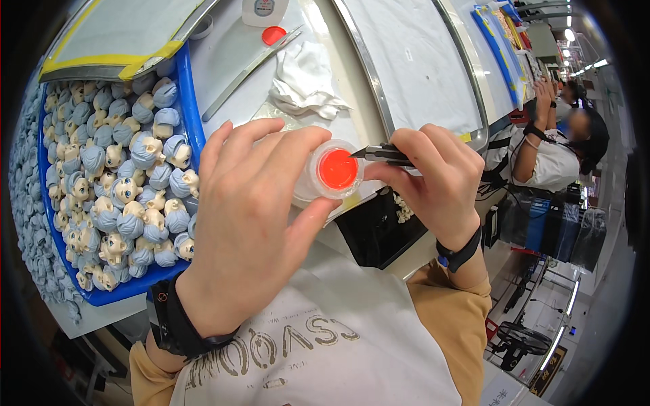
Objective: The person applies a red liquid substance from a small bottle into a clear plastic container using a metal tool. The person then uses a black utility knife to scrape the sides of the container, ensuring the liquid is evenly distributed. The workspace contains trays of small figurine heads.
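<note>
My left hand (247,196) is closed round a small translucent plastic cup (313,177), thumb and index finger on its sides. Bright orange-red paint (338,169) fills the cup's middle. In my right hand (437,179) is a slim black tool (387,155) with a sharp tip, pinched between thumb and fingers. Its tip reaches over the cup's rim at the paint; whether it is a knife or tweezers I cannot tell. Beyond the cup lie a crumpled white cloth (308,81), long metal tweezers (247,78) and a round orange-red lid or dish (273,35).
On the left, a blue tray (193,101) holds many small doll heads (128,193) with blue-grey hair; more lie beyond it. A metal-edged frame (413,61) covers the right of the table. A black tray (372,230) sits near me. Another person (548,159) works at right.
</note>
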`<state>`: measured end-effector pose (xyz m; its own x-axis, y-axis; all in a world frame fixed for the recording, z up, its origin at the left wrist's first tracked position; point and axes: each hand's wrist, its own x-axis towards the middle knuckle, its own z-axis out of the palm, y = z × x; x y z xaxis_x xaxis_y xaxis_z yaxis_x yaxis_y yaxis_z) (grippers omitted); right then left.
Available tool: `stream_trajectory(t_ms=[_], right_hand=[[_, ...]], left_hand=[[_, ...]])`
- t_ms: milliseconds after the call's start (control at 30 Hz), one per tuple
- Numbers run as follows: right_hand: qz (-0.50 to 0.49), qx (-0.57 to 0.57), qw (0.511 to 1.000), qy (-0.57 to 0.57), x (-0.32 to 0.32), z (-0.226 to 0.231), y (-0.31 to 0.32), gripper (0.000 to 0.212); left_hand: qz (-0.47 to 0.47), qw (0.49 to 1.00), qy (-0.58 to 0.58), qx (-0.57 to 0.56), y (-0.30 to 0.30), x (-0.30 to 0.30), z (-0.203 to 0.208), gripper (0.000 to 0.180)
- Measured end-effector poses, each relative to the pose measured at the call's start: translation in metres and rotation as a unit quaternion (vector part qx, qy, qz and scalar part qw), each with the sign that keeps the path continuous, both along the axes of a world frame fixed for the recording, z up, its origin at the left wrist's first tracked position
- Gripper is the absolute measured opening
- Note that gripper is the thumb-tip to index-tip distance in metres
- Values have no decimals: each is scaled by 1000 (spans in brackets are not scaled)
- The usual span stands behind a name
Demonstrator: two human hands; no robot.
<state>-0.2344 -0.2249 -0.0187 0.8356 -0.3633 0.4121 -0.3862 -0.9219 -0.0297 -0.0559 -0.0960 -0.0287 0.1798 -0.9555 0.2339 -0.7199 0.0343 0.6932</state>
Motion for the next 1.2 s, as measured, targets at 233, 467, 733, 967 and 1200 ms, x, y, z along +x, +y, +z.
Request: stream_trajectory(t_ms=[233,467,733,967,1200], right_hand=[[-1,-8,1000,11,1,1,-1,36],[-6,-32,999,10,1,0,3,36],[-5,-33,999,-12,0,0,4,35],[13,45,998,-39,-1,-7,-1,34],[-2,55,998,-41,-3,-8,2,32]], left_hand=[[0,1000,1,-5,0,0,-1,48],[1,1000,3,-4,1,0,-1,48],[-3,1000,2,1,1,1,0,48],[0,1000,5,1,1,1,0,48],[4,1000,-9,4,1,0,0,47]])
